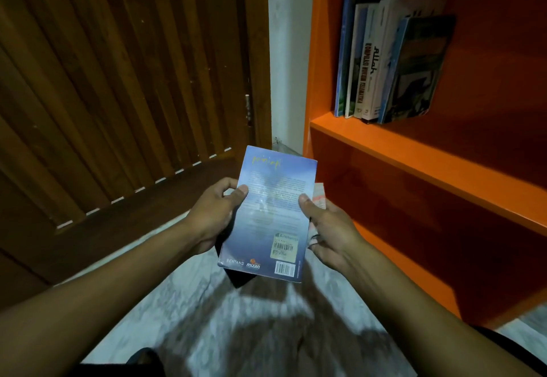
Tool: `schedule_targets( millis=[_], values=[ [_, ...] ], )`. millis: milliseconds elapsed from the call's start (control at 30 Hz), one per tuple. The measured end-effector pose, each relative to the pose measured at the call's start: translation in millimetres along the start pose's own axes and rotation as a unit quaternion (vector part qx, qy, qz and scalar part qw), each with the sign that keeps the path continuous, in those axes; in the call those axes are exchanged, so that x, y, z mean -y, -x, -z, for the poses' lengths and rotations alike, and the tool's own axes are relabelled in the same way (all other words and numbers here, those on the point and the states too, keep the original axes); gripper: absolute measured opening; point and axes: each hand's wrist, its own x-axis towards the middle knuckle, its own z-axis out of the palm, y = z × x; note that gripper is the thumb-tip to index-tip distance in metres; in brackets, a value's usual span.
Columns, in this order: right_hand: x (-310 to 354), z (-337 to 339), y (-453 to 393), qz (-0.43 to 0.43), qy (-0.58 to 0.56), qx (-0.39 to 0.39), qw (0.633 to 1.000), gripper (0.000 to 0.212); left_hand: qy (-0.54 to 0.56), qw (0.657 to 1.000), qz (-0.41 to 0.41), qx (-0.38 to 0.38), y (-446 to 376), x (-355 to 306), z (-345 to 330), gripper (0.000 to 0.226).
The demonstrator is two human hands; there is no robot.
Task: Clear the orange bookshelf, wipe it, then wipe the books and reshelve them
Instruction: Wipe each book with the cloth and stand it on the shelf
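While I hold the blue paperback [270, 213] back cover up between both hands, it sits low in the middle of the scene, over the pale marbled floor [189, 302] and just left of the orange bookshelf [414, 151]. My left hand [214, 213] grips its left edge, thumb on the cover and fingers curled beneath; a dark cloth [238, 279] pokes out under the book's near corner on that side. My right hand [328, 228] pinches the right edge, thumb pressed on the cover, with a second, pale book [319, 196] showing just behind it; whether that hand also holds it I cannot tell. On the far shelf to the right, a row of books [384, 62] stands leaning left against the side wall. To the left stands a slatted wooden door [118, 80].
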Motion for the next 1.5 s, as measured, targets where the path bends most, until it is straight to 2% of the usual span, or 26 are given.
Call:
schedule_targets(
  millis=[100,167,267,333,400,467,567,733,833,933,967,1033,1100,1167,1300,1367,1433,1500],
  values=[
    [10.2,2.2,-3.6,0.028,-0.05,-0.078,0.995,0.018,-0.008,1.0,-0.014,0.001,-0.2,-3.0,0.5,0.019],
    [18.9,4.7,-6.9,0.084,-0.053,-0.129,0.987,0.018,-0.028,0.999,-0.023,0.004,0.3,-3.5,2.2,0.02],
    [29.2,8.0,-10.5,0.252,0.099,-0.167,0.948,0.026,-0.036,0.999,-0.019,0.019,3.7,-2.3,1.7,0.022],
    [28.3,9.5,-11.5,0.338,0.236,-0.123,0.903,0.035,-0.02,0.999,-0.013,0.033,5.6,-0.4,-2.7,0.022],
    [20.7,10.7,-12.2,0.371,0.363,-0.08,0.851,0.045,0.015,0.999,-0.01,0.034,6.9,0.4,-7.7,0.021],
    [13.8,8.7,-9.0,0.39,0.428,-0.063,0.813,0.048,0.051,0.998,-0.014,0.021,4.7,0.4,-9.2,0.02],
    [2.9,2.9,-0.1,0.394,0.469,0.002,0.79,0.04,0.075,0.997,-0.013,-0.01,-0.7,-1.2,-5.2,0.02],
    [-26.8,-3.3,8.8,0.4,0.52,0.102,0.747,0.051,0.126,0.988,0.023,-0.09,-11.9,-5.2,8.4,0.014],
    [-40.9,-1.9,11.6,0.438,0.524,0.132,0.719,0.042,0.144,0.981,0.033,-0.126,-17.7,-3.6,23.1,0.007],
    [-47.6,-4.2,16.6,0.454,0.546,0.181,0.681,0.032,0.142,0.98,0.033,-0.137,-27.3,2.9,39.6,0.036],
    [-48.8,-6.7,19.4,0.426,0.562,0.201,0.68,0.029,0.138,0.981,0.03,-0.136,-28.7,3.2,42.9,0.036],
    [-51.5,-10.1,22.6,0.348,0.576,0.22,0.706,0.031,0.119,0.981,0.017,-0.149,-26.3,1.0,45.4,0.017],
    [-48.3,-12.8,24.0,0.284,0.523,0.198,0.779,0.024,0.1,0.982,0.01,-0.16,-25.1,0.8,45.7,0.006],
    [-38.5,-14.3,20.9,0.26,0.451,0.127,0.844,0.023,0.089,0.985,0.001,-0.151,-22.7,2.7,44.5,0.009],
    [-12.1,-11.8,11.0,0.251,0.293,-0.032,0.922,0.027,0.055,0.992,0.004,-0.112,-10.4,2.1,35.0,0.011],
    [-0.9,-10.4,7.0,0.279,0.238,-0.095,0.925,0.025,0.046,0.996,0.019,-0.076,-1.7,2.7,26.6,0.011],
    [7.3,-10.2,3.5,0.33,0.256,-0.136,0.898,0.025,0.049,0.997,0.04,-0.039,5.6,4.9,15.6,0.01],
    [9.7,-15.3,4.0,0.362,0.275,-0.117,0.883,0.022,0.052,0.997,0.053,-0.007,12.2,6.5,1.0,0.011]
  ],
)
